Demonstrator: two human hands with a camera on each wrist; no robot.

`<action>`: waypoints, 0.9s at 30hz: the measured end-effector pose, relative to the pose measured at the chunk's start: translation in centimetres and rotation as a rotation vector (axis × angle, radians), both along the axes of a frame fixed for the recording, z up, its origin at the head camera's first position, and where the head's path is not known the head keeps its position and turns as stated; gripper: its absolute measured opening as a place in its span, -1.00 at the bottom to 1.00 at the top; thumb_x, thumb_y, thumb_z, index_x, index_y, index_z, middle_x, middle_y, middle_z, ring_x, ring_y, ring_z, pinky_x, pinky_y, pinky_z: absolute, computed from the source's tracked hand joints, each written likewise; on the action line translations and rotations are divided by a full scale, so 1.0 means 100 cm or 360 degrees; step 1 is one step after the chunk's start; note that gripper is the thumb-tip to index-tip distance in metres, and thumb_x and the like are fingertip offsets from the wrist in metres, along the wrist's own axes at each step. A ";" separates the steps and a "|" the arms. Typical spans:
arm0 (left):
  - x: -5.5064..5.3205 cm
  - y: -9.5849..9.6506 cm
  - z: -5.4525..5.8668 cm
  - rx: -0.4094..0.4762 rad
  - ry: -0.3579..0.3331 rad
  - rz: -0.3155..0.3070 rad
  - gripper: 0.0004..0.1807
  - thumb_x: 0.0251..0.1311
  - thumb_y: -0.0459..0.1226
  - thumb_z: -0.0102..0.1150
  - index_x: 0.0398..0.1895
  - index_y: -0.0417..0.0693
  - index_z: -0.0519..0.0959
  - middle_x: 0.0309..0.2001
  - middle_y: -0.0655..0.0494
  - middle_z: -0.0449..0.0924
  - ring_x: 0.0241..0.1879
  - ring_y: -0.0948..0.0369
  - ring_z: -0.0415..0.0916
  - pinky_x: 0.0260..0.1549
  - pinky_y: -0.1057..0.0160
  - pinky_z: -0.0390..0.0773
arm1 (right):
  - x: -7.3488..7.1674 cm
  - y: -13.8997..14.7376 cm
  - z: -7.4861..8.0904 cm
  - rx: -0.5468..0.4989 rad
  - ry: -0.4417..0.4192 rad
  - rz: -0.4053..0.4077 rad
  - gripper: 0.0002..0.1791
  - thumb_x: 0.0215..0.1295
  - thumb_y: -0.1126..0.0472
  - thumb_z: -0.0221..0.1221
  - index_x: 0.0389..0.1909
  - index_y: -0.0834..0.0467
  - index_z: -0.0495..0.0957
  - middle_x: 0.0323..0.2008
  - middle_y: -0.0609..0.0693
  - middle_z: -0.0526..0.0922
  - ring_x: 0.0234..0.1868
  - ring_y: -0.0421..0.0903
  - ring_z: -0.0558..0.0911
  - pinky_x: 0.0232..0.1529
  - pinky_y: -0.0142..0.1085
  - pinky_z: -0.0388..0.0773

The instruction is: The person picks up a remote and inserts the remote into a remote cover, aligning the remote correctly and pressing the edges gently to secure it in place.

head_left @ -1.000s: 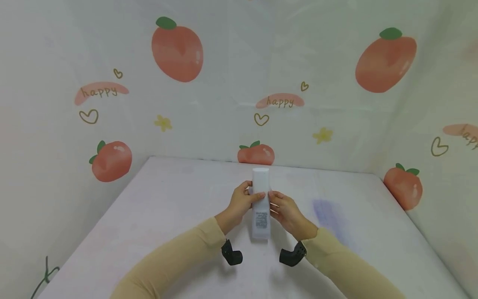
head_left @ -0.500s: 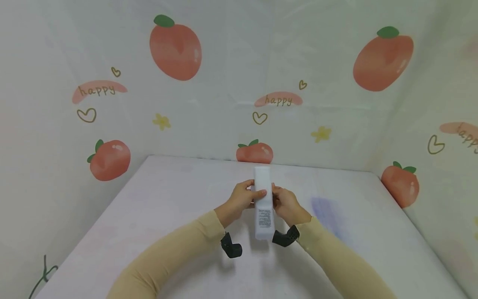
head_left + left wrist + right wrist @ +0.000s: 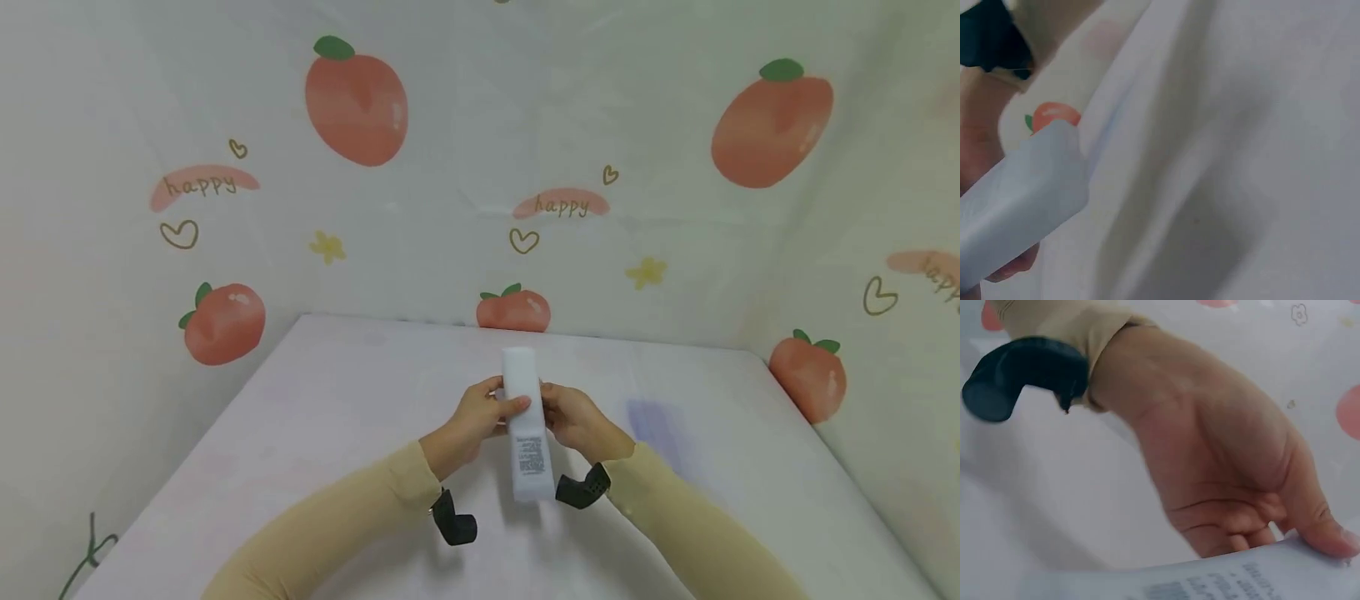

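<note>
Fruit-printed backdrop [image 3: 450, 125], pale tabletop [image 3: 360, 375] — left hand [image 3: 472, 419] grips a white container [image 3: 532, 467].

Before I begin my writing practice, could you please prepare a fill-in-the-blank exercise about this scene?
1. The ____ of the left hand lies across the white container.
2. In the head view, the printed text is on the container's ____ half, not its upper one.
3. The middle pink band on the backdrop bears the word ____.
4. There, the purple patch on the table lies to the ____ of the right hand.

Missing words: thumb; lower; happy; right.
</note>
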State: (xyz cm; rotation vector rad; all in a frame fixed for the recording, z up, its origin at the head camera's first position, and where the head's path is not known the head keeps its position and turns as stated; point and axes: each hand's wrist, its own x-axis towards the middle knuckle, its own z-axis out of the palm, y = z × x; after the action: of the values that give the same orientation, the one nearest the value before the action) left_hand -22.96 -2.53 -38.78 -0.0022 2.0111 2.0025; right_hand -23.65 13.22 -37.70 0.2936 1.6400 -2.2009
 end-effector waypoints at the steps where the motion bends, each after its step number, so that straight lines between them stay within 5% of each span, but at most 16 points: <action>1: 0.000 0.000 0.001 0.0016 0.0019 0.0017 -0.40 0.18 -0.21 0.33 0.28 -0.15 0.40 0.01 -0.10 0.58 -0.14 0.13 0.60 -0.09 0.10 0.63 | 0.002 0.000 -0.001 0.0043 0.0077 0.0023 -0.81 0.54 0.21 -0.12 -0.21 0.17 0.44 -0.39 -0.10 0.49 -0.30 -0.18 0.39 -0.14 -0.36 0.30; 4: -0.002 -0.001 0.004 0.0052 0.0075 0.0064 -0.41 0.17 -0.21 0.34 0.25 -0.18 0.41 0.04 -0.12 0.57 -0.10 0.11 0.59 -0.07 0.08 0.63 | 0.007 0.000 0.000 0.0172 0.0259 0.0046 -0.73 0.55 0.04 -0.15 -0.01 0.17 0.32 -0.23 -0.05 0.51 -0.21 -0.19 0.46 -0.06 -0.30 0.31; 9: -0.004 -0.001 0.003 0.0010 0.0113 0.0053 -0.43 0.11 -0.28 0.39 0.19 -0.22 0.45 0.05 -0.12 0.56 -0.06 0.08 0.57 -0.06 0.04 0.63 | 0.012 0.000 -0.001 0.0318 0.0356 0.0137 -0.41 0.50 -0.08 -0.08 0.39 0.10 0.04 0.19 0.16 0.37 0.12 0.00 0.49 0.17 -0.10 0.38; 14: -0.003 0.001 0.000 -0.0088 0.0160 -0.0009 -0.40 0.04 -0.31 0.43 0.19 -0.16 0.45 0.03 -0.13 0.51 -0.06 0.06 0.52 -0.08 0.00 0.64 | 0.013 0.003 -0.005 0.0349 0.0364 0.0226 -0.45 0.46 0.07 0.04 0.35 0.20 0.19 0.14 0.14 0.44 0.09 0.00 0.52 0.15 -0.05 0.45; 18: -0.001 0.003 -0.004 0.0005 0.0142 0.0062 -0.22 0.09 -0.31 0.39 0.37 0.00 0.22 0.10 -0.23 0.39 -0.01 -0.02 0.51 -0.06 -0.02 0.62 | 0.012 0.007 -0.008 0.0273 0.0369 0.0202 -0.45 0.47 0.12 0.04 0.36 0.22 0.17 0.11 0.12 0.44 0.02 -0.06 0.54 0.05 -0.10 0.52; 21: 0.000 0.003 -0.005 0.0080 0.0102 0.0104 -0.28 0.18 -0.29 0.32 0.37 -0.09 0.22 0.15 -0.26 0.41 0.02 -0.01 0.53 0.00 0.02 0.60 | 0.011 0.012 -0.008 0.0208 0.0374 0.0168 -0.45 0.48 0.10 0.02 0.36 0.23 0.14 0.07 0.07 0.46 -0.04 -0.11 0.56 -0.02 -0.16 0.55; 24: 0.002 0.003 -0.007 0.0091 0.0084 0.0093 -0.52 0.23 -0.27 0.27 0.15 -0.33 0.44 0.03 -0.17 0.55 -0.06 0.10 0.59 0.00 0.09 0.61 | 0.010 0.015 -0.008 0.0138 0.0355 0.0169 -0.46 0.50 0.11 -0.02 0.38 0.21 0.10 0.03 0.02 0.47 -0.08 -0.16 0.58 -0.05 -0.21 0.55; 27: 0.001 0.003 -0.010 0.0135 0.0095 0.0099 -0.72 0.24 -0.28 0.26 -0.11 -0.33 0.58 -0.19 -0.03 0.62 -0.20 0.20 0.61 -0.08 0.11 0.65 | 0.009 0.016 -0.008 0.0115 0.0360 0.0199 -0.43 0.51 0.14 -0.03 0.41 0.19 0.04 0.05 0.01 0.45 -0.06 -0.16 0.57 -0.02 -0.21 0.55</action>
State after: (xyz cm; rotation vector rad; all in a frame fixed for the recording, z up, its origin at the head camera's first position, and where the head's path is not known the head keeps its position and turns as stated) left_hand -22.84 -2.25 -39.75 0.0134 1.9834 2.1491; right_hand -22.70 14.86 -38.48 -0.0406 1.8051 -2.1480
